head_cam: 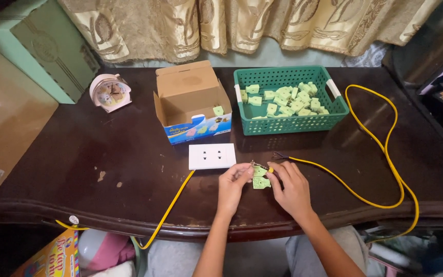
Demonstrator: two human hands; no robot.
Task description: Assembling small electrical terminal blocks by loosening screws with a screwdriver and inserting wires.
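The fingers (245, 171) of my left hand (232, 185) are pinching the left edge of a small pale green socket part (260, 172), and the fingers (274, 173) of my right hand (292, 189) are closing on its right side, where a short yellow tip is showing. A second green socket part (261, 183) is lying on the dark wooden surface (129, 154) just below the first, between my two hands. Both pieces are sitting near the front edge of the surface, just below and to the right of a white socket faceplate (212, 156) that is lying flat. A yellow cable (380, 149) is running from beside my right fingers, looping wide to the right and dropping over the front edge. Another yellow cable (173, 202) is slanting from the faceplate down over the front edge on the left. Behind the faceplate an open cardboard box (190, 100) is standing, with a green plastic basket (288, 125) of more green parts (288, 100) to its right. A small pink alarm clock (110, 92) is standing well to the left.
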